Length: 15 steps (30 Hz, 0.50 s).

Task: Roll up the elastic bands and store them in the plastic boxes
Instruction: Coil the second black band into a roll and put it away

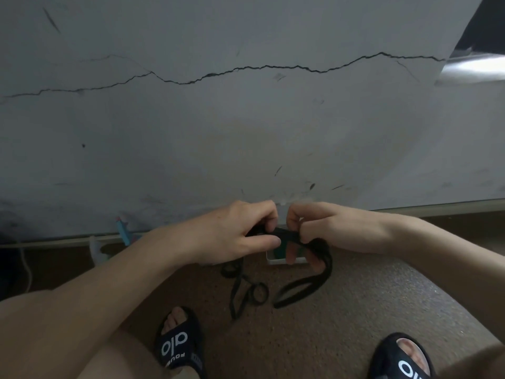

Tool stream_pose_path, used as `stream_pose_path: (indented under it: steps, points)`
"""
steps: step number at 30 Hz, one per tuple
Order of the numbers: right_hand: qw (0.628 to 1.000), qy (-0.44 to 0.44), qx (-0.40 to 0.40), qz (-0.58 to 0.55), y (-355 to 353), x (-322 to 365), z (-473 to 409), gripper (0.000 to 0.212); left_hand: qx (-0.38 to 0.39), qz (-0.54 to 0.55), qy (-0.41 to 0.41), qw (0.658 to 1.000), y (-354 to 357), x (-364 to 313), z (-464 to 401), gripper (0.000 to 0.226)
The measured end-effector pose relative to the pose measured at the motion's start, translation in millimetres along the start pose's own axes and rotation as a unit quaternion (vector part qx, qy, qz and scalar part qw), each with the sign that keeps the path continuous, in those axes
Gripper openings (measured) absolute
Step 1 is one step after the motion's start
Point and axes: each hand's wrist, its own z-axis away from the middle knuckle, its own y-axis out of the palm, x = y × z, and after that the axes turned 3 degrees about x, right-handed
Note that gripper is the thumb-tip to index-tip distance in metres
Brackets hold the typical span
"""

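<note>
- progress looks early to middling: your left hand point(246, 231) and right hand point(325, 228) are both working one black elastic band point(303, 288) just above the floor point(355, 310), close to the wall point(246, 119).
- left fingers point(269, 221) are curled and pinching the band's near end; right fingers point(293, 218) are curled round the same band a little further along, so both hands are gripping it.
- the rest of that band hangs down from your right hand in a long loose loop, so by my reading the roll is only just begun.
- more black bands point(240, 288) lie on the floor below your hands, one seemingly coiled into a small ring point(258, 292), the others loose; how many there are i cannot tell.
- a pale plastic box point(276, 257) sits on the floor right under your hands, mostly hidden; something greenish shows inside, but i cannot tell whether any band is stored there yet.
- still left, as i judge it: finish this roll, box it, then the loose ones.
</note>
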Motion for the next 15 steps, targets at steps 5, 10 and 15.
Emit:
stream_pose_path:
  steps: [5, 10, 15]
  points:
    - [0.996, -0.042, -0.044, 0.066, 5, -3, -3, 0.023, 0.007, 0.01, 0.001, 1.0, 0, 1, 1, 0.015]
    - [0.996, -0.056, -0.056, 0.035, 0, -11, -9, 0.019, -0.015, 0.043, 0.007, 0.999, -3, 3, 2, 0.015]
    - [0.996, -0.046, -0.043, 0.062, -3, -10, -12, 0.012, -0.02, 0.039, 0.013, 0.999, 0, 2, 1, 0.019]
